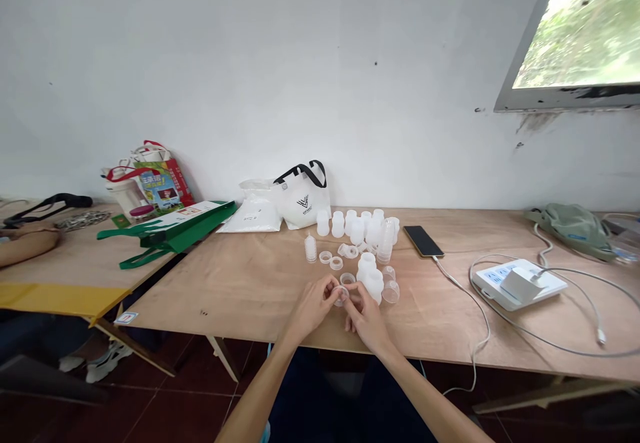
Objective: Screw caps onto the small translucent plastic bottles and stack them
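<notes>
Table (pixel 240 290) front edge close by at 6 o'clock. Left hand (pixel 313 304) and right hand (pixel 369 314) both pinched on clear ring (pixel 341 294). White bottles (pixel 371 280) just beside, 1–2, tight. Widest room: 9. Phone (pixel 424 241) farther at 2; tote bag (pixel 303 203) at 11.

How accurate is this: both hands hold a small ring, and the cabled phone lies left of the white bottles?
Wrong side: the phone lies right of the white bottles in the head view. The rest stands: left hand and right hand hold a small ring, and the phone has a cable plugged in.
</notes>
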A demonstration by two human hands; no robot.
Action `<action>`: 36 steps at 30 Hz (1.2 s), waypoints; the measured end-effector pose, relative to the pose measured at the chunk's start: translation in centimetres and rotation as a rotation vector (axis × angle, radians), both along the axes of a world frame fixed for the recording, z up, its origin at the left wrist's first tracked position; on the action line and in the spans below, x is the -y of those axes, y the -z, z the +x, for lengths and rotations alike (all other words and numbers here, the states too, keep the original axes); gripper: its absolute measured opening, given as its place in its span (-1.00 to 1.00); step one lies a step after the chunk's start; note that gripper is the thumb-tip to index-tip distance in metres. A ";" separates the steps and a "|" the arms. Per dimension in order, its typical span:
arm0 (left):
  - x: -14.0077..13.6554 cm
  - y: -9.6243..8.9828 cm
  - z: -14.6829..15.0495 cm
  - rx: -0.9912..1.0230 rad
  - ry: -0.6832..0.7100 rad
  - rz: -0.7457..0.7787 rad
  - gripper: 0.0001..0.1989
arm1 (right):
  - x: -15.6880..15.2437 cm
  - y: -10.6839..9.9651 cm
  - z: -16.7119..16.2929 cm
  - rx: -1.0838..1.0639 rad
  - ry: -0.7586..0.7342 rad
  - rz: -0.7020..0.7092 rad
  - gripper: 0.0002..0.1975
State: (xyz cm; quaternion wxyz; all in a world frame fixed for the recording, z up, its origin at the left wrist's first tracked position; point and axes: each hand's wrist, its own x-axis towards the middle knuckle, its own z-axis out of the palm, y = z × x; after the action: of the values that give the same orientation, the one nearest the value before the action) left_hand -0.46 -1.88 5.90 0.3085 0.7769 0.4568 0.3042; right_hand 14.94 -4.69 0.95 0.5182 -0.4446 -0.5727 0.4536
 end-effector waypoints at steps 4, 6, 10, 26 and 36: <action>0.1 0.1 0.1 -0.048 -0.060 0.030 -0.81 | 0.0 0.0 0.0 -0.009 -0.014 -0.010 -0.59; 0.4 -0.2 0.1 -0.056 -0.050 0.028 -0.79 | 0.0 -0.1 0.0 -0.028 -0.018 -0.024 -0.58; 1.0 -1.3 -0.3 -0.024 0.026 0.005 -0.73 | -0.1 -0.1 -0.1 -0.059 -0.014 -0.044 -0.58; 1.1 -2.0 -1.1 -0.034 0.075 -0.063 -0.67 | -0.2 0.0 0.1 0.004 -0.007 -0.013 -0.60; 0.8 -1.5 -1.6 -0.234 0.070 0.000 -0.77 | -0.1 0.3 0.0 0.200 -0.075 0.009 -0.61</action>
State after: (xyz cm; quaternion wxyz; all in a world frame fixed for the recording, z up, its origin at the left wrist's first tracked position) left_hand -2.04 -2.69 7.45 0.2636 0.8224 0.4625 0.2005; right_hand 14.95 -4.58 0.65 0.4430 -0.4635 -0.6398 0.4237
